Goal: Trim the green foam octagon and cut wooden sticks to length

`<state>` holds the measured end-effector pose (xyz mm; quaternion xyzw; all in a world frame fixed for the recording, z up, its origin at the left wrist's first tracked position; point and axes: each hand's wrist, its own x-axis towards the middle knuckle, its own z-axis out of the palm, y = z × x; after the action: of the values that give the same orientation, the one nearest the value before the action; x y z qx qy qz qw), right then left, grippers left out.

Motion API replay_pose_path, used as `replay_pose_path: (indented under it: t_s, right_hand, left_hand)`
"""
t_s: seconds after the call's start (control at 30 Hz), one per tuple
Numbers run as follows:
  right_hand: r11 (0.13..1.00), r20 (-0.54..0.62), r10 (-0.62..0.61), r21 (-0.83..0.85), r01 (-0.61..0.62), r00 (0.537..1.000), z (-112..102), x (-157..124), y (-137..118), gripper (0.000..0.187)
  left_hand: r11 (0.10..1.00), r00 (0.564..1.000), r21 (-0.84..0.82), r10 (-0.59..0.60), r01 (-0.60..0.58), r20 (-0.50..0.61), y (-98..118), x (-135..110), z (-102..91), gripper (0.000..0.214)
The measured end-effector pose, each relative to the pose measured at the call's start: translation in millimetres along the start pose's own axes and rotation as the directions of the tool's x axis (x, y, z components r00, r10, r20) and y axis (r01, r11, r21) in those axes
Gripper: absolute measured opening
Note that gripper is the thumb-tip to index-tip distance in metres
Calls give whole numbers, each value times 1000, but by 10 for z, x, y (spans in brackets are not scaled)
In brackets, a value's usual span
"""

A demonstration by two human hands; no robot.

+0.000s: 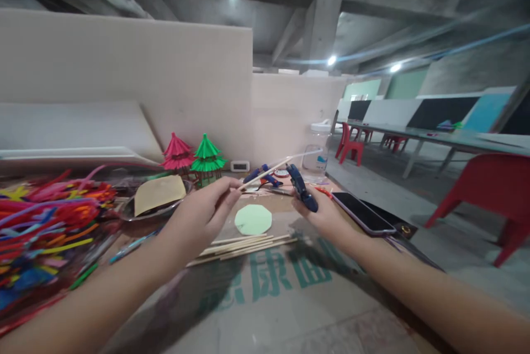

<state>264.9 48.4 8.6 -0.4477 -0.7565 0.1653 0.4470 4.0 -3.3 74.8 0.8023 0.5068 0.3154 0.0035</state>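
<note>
Thin pale wooden stick (265, 172), pinched at its near end by the left hand (202, 211), looks light, stiff and snappable. Right hand (327, 215), apart, grips a dark blue glue gun (301, 187).

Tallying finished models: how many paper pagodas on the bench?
2. The pink paper pagoda stands by the back wall; the green paper pagoda stands right beside it. More could be hidden behind the pipe cleaner pile.

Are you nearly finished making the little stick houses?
Two look done: a pink-roofed paper pagoda and a green-roofed paper pagoda stand at the back. In hand: the left hand holds a thin wooden stick, the right hand a blue glue gun. Left: loose wooden sticks and a pale green paper octagon.
</note>
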Motion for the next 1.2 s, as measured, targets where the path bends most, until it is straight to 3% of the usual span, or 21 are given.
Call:
replay_pose_path:
  t_s: [0.1,0.3,0.5,0.67,0.77,0.83,0.9,1.0,1.2]
  right_hand:
    - [990,39,44,136,-49,998,1,-26,-162,37]
    - [963,88,47,262,-69,995,29,-77,-277,43]
    - [959,144,66,263,-103,987,29,-115,-342,46]
    - [996,56,-20,93,15,998,-4,-132,-403,34]
    - [977,-36,-172,-137,166,984,-130,-98,-373,20]
    - [896,-72,-355,-312,317,932,-261,-63,-353,16]
    - [773,-83,-521,-468,428,850,-395,-33,-361,20]
    - [635,-63,-643,-600,486,763,-535,-16,-432,18]
    - [607,-44,-648,-633,481,760,-578,-32,-520,16]
  left_hand:
    - [999,999,10,42,-42,-3,124,-72,-112,35]
    - [988,988,-28,153,-153,1,97,-118,-147,32]
    - [988,987,6,156,-156,27,100,-175,-85,35]
    - [988,988,-3,154,-154,31,128,-184,-93,34]
    - [984,983,-53,174,-172,51,124,-182,-87,30]
    - [984,980,-76,170,-163,101,106,-192,-58,29]
    - [989,976,-79,139,-128,167,80,-212,-12,29]
    - [989,966,-80,136,-121,221,31,-246,63,29]
    - [981,950,-123,177,-149,258,-26,-264,124,25]
